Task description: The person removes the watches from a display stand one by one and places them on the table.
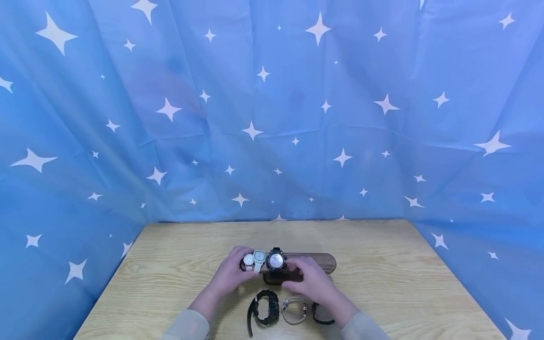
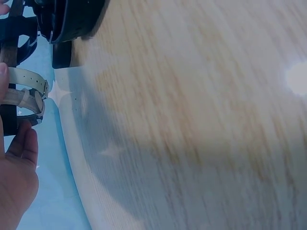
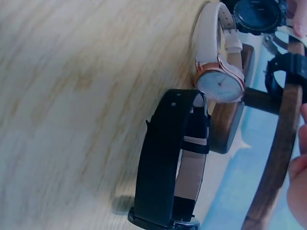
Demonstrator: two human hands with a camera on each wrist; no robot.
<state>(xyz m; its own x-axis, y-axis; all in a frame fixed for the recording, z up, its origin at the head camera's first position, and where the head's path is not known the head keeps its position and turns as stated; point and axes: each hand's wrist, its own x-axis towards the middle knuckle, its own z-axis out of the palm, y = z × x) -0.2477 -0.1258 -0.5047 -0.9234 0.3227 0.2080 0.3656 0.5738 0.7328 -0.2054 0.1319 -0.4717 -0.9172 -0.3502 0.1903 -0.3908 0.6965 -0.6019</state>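
Note:
A dark wooden watch stand (image 1: pixel 324 260) has a long bar over a base (image 1: pixel 272 279). Toward its left end sit a white-strapped round watch (image 1: pixel 249 259) and a pale square-faced watch (image 1: pixel 259 255); a chunky black watch (image 1: pixel 276 260) is beside them. My left hand (image 1: pixel 231 270) grips the left end of the bar, thumb in front and fingers behind; in the left wrist view its fingertips (image 2: pixel 29 139) are right at the lowest strap. My right hand (image 1: pixel 312 278) has its index fingertip at the black watch's right side, thumb apart from it and lower.
On the table (image 1: pixel 170 274) in front of the stand lie a black sports watch (image 1: pixel 272 309), a watch with a pale strap and rose-gold case (image 3: pixel 220 84), and a black-strapped watch (image 3: pixel 158 163) partly under my right wrist. A blue star-patterned cloth (image 1: pixel 272 179) surrounds the table's back and sides.

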